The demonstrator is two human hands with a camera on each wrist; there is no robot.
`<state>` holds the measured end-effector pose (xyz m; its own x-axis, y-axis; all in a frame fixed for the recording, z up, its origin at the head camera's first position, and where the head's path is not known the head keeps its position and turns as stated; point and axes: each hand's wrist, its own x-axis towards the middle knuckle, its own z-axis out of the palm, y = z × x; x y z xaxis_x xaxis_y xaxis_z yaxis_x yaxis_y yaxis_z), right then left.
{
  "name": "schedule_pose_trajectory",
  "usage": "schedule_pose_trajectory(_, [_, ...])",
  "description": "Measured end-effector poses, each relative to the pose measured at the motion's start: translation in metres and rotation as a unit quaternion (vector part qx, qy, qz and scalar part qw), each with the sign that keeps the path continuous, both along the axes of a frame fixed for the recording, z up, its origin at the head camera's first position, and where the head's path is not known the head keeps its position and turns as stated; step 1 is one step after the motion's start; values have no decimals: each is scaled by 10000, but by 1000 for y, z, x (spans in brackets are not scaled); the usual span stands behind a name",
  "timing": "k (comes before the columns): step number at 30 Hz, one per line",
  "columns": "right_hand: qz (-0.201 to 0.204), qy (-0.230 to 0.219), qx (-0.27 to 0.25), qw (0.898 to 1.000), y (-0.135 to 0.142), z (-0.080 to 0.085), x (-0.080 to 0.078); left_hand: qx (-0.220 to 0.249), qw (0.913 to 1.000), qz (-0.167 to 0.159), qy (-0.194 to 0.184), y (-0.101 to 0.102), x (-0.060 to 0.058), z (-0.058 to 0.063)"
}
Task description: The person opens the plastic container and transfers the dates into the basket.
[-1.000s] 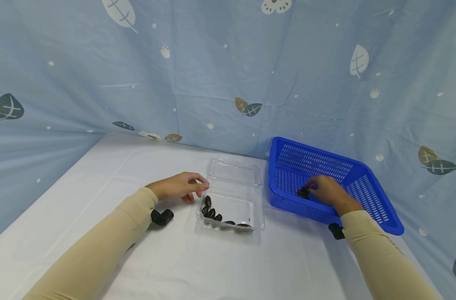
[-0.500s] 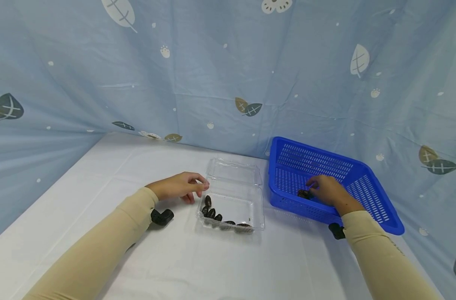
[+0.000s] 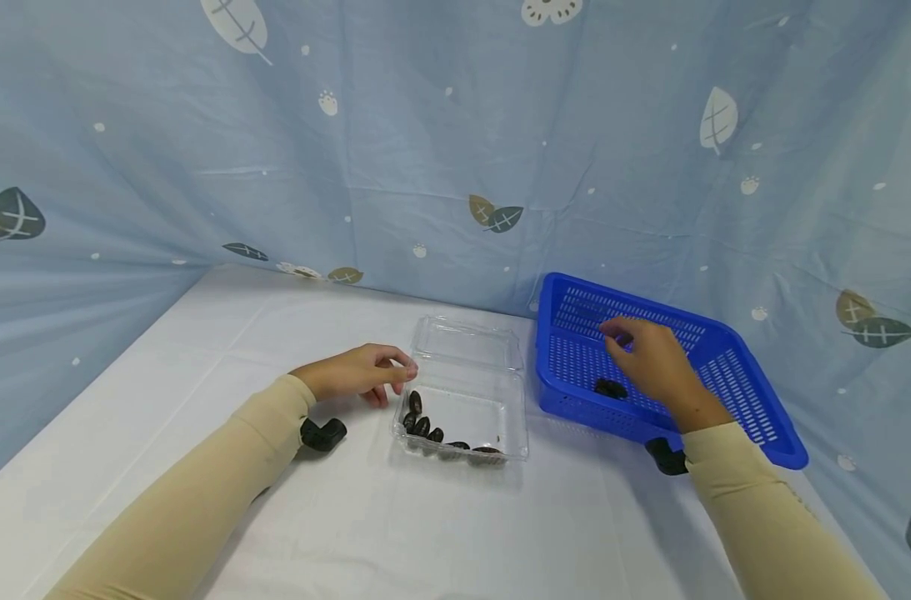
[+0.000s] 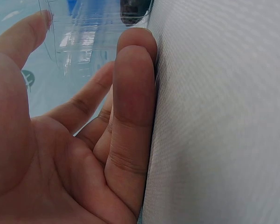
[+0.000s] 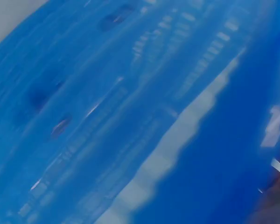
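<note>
My left hand [image 3: 357, 372] rests at the left side of a clear plastic clamshell box [image 3: 526, 408], fingers loosely bent, one fingertip right at the box's edge. In the left wrist view the side of the lower fingers [image 4: 133, 102] lies along the white cloth. Several small dark oval things [image 3: 415, 403], shell-like and glossy, line the box's left and front sides. My right hand [image 3: 653, 362] is raised over a blue basket [image 3: 763, 400], thumb and fingers pinching a small dark oval thing [image 3: 624, 339], mostly hidden. Below it, more dark oval pieces [image 3: 611, 389] lie in the basket.
The box's lid [image 3: 468, 342] lies folded back toward the blue patterned curtain [image 3: 425, 167]. The basket stands right of the box, close to the curtain. White cloth [image 3: 425, 533] covers the table. The right wrist view is blurred.
My right hand has risen from the pieces in the basket, its fingertips moving up and slightly left. My left hand and the box have stayed put.
</note>
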<state>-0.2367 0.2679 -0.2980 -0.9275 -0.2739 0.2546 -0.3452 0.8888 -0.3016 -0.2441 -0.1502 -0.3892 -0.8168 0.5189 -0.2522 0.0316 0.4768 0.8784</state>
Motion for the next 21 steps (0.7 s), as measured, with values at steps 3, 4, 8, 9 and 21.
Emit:
schedule_pose_trajectory(3, [216,367,-249,9988,-24,4,10,22,10000,12,0,0,0,0])
schedule_pose_trajectory(4, [309,505,-306,9978,-32,5,13,26,10000,16,-5,0,0,0])
schedule_pose_trajectory(8, [751,912,-520,9916,-60,5,28,18,10000,48,-24,0,1,0])
schedule_pose_trajectory(9, [867,1002,-538,9897,-67,4,31,11,10000,56,-33,0,1,0])
schedule_pose_trajectory(21, [1689,704,-584,9814,-135,-25,51,52,10000,28,-13,1,1,1])
